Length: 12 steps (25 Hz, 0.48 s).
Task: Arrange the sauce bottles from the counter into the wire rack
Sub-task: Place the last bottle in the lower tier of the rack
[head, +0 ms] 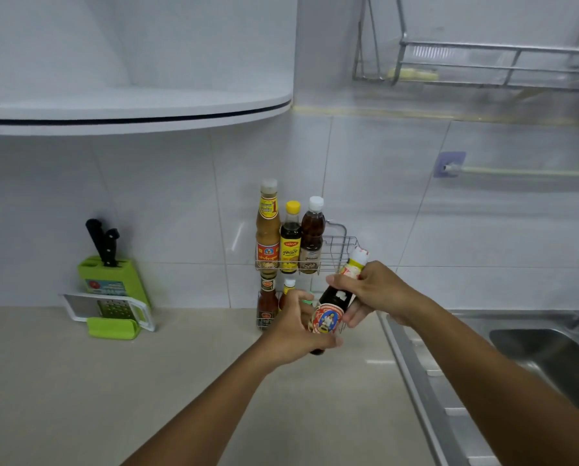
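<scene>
A dark sauce bottle [332, 299] with a white cap and a round red-and-blue label hangs tilted in front of the two-tier wire rack [340, 247] on the tiled wall. My left hand [293, 329] grips its lower body and my right hand [375, 292] grips its neck. The rack's upper tier holds a tan bottle [268, 227], a dark bottle with a yellow cap [290, 238] and a brown bottle with a white cap [312, 235]; its right part is bare wire. On the lower tier stand a red sauce bottle [267, 302] and a smaller bottle [288, 287], partly hidden by my left hand.
A green knife block [113, 280] with black-handled knives and a grater [113, 311] stand at the back left of the beige counter [147, 381]. A steel sink [543, 358] with a drainboard lies to the right. A white shelf [137, 112] overhangs, with a dish rack [483, 62] at upper right.
</scene>
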Tool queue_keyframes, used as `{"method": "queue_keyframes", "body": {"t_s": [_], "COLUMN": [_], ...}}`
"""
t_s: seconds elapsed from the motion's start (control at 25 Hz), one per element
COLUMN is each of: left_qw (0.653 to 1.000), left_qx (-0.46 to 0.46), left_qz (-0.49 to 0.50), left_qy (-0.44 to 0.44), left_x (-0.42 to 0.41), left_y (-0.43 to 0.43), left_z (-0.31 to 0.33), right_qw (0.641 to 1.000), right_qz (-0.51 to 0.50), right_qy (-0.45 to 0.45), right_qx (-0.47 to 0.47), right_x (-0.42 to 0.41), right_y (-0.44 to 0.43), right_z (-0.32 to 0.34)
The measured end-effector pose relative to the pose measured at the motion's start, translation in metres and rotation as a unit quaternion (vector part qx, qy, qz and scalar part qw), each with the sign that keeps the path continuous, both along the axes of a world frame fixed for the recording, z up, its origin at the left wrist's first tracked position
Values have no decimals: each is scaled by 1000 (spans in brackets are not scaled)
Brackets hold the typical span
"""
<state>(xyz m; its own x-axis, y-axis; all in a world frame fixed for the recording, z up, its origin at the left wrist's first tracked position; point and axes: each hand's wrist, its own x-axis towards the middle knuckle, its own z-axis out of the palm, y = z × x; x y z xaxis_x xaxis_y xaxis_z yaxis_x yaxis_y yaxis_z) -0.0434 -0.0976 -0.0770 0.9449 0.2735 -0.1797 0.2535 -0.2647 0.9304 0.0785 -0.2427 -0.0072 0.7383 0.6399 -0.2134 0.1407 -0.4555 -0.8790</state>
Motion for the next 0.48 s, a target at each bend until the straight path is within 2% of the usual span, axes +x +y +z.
{"method": "queue_keyframes", "body": {"t_s": [0.08, 0.24, 0.36, 0.48], "left_qw": [999, 977, 963, 955], "left_qx": [-32, -106, -116, -112], "left_qz": [34, 171, 223, 247], "left_qy": [11, 67, 93, 121], "left_x": [4, 15, 30, 48], "left_y": [13, 45, 71, 93], "left_z": [-17, -52, -75, -94], "right_qw": [998, 987, 980, 980], "right_qz": [-57, -117, -131, -136], "right_qy": [-36, -110, -150, -141], "right_qx": [8, 14, 19, 28], "right_x": [18, 47, 61, 73], "right_y": [-2, 4, 16, 29], "right_z": [-18, -61, -92, -116]}}
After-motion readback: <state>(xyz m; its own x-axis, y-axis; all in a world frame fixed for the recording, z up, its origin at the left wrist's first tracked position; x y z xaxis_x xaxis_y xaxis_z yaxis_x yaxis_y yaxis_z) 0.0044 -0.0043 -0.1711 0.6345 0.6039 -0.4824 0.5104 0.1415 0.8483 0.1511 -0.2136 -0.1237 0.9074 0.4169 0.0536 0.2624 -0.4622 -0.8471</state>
